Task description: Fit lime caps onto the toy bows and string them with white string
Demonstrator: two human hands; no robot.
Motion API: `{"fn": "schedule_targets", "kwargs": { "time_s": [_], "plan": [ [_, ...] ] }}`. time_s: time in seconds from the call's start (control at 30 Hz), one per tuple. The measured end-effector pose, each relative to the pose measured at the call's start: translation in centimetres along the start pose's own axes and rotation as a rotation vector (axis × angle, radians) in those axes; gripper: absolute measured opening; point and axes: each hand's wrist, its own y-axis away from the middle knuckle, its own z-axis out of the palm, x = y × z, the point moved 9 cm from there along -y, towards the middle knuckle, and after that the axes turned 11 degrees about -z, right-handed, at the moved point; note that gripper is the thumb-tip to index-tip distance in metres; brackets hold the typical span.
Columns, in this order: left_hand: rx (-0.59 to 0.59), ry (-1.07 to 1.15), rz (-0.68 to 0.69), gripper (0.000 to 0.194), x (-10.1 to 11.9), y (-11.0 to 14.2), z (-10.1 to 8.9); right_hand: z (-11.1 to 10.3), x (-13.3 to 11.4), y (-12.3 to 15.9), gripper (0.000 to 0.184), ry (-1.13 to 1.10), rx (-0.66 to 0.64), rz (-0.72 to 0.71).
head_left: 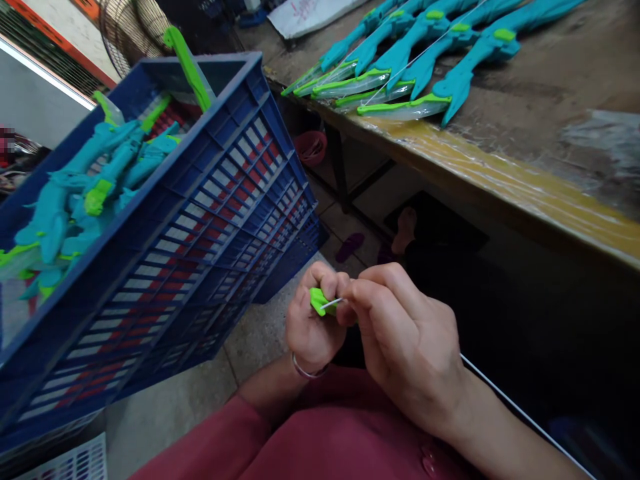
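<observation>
In front of the lap my left hand (315,317) is closed around a small bright green plastic piece (317,301), one end of which sticks out between thumb and fingers. A thin white cord (331,303) runs from that piece into the pinched fingertips of my right hand (405,333). The two hands meet at the fingertips. More white cord comes out beyond my right wrist and trails down to the lower right. My fingers cover most of the green piece, so I cannot tell whether the cord passes through it.
A blue crate (210,220) at left holds several turquoise and green plastic parts (107,167). On the worktable (545,87), several similar turquoise assemblies (460,73) lie side by side, their green tips at the edge. A bare foot (404,230) and purple slippers (350,247) show below.
</observation>
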Motion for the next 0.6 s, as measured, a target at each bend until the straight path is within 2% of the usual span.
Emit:
{"fn": "schedule_targets", "kwargs": {
  "time_s": [0.3, 0.43, 0.6],
  "plan": [
    [0.031, 0.049, -0.048, 0.039, -0.3, 0.1, 0.0, 0.7, -0.7, -0.5, 0.034, 0.05, -0.028, -0.059],
    [0.091, 0.002, -0.096, 0.039, -0.7, -0.3, -0.5, 1.0, -0.1, 0.0, 0.026, 0.041, -0.062, -0.047],
    [0.062, -0.098, -0.146, 0.032, -1.0, -0.9, -0.4, 1.2, -0.2, 0.2, 0.018, 0.234, -0.08, -0.18]
  ]
}}
